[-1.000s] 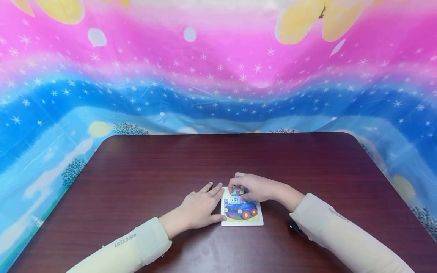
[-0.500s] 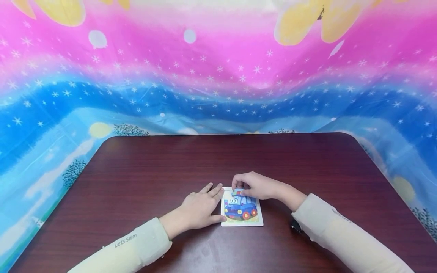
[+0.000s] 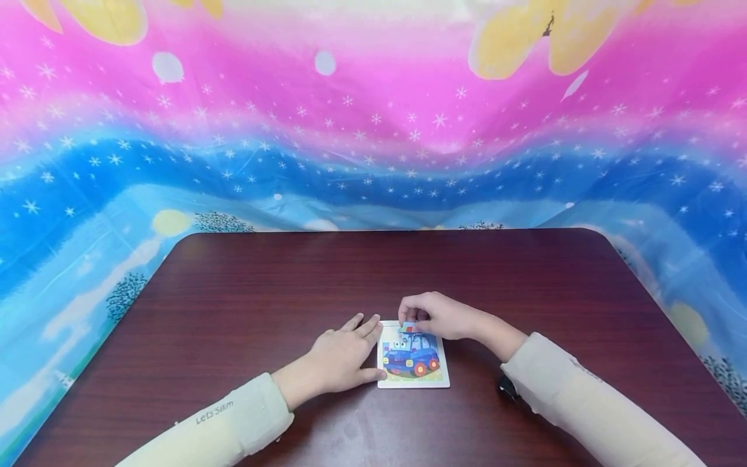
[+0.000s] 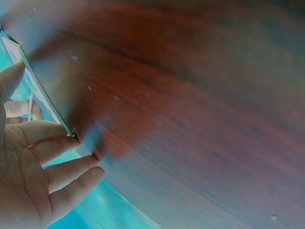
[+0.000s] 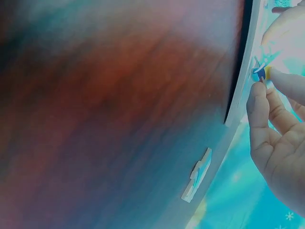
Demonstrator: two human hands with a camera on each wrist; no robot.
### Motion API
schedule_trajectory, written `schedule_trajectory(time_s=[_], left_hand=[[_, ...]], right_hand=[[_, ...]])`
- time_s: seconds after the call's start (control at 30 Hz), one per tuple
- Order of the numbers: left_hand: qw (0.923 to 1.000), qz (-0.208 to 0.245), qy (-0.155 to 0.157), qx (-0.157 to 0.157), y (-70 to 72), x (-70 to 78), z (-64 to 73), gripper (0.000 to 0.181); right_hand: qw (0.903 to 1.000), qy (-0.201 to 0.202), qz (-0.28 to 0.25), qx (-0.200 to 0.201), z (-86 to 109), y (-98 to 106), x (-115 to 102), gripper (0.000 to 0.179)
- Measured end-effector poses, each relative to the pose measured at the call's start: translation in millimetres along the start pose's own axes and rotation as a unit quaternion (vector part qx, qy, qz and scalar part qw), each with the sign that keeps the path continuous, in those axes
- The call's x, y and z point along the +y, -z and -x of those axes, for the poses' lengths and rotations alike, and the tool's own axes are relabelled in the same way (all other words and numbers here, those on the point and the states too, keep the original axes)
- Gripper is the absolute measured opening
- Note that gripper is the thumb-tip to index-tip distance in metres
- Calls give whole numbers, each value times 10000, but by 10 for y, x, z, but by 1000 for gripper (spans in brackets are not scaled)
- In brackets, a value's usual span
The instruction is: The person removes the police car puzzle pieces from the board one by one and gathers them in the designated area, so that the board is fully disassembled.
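A jigsaw board (image 3: 415,384) with a white rim and a picture of a blue car lies flat on the table. My left hand (image 3: 341,357) rests at its left edge, fingers spread and straight, with the thumb on the lower left corner. Over the board's top edge, my right hand (image 3: 440,316) pinches a small multicoloured puzzle piece (image 3: 409,327) between thumb and fingers. The right wrist view shows this piece (image 5: 259,73) held on edge at the fingertips, close over the board. Part of the board's upper right is hidden by the right hand.
The dark red-brown table (image 3: 280,272) has rounded far corners. Another loose puzzle piece (image 5: 197,175) lies on it beyond the board in the right wrist view. A pink and blue patterned cloth (image 3: 373,130) hangs behind and around the table.
My right hand has moved slightly right and away from me, with the pinched piece now tilted up at the board's top edge. The left hand and the board stay in place.
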State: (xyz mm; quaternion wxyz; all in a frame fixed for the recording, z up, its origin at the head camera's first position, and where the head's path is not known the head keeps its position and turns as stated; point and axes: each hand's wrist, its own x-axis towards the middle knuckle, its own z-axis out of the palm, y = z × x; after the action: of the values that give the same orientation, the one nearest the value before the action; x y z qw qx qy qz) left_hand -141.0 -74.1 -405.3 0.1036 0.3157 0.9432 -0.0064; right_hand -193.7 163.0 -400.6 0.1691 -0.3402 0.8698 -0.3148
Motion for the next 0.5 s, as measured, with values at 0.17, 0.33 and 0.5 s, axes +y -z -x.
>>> schedule_trajectory(time_s=[0.17, 0.33, 0.5], left_hand=[[10000, -4, 17, -13, -4, 3, -1, 83], [10000, 26, 25, -15, -8, 2, -4, 83], [10000, 16, 1, 8, -1, 4, 2, 83]], right_hand=[[9999, 27, -142, 41, 30, 63, -6, 19], [9997, 26, -185, 171, 84, 123, 14, 17], [9991, -84, -285, 289, 188, 174, 84, 16]])
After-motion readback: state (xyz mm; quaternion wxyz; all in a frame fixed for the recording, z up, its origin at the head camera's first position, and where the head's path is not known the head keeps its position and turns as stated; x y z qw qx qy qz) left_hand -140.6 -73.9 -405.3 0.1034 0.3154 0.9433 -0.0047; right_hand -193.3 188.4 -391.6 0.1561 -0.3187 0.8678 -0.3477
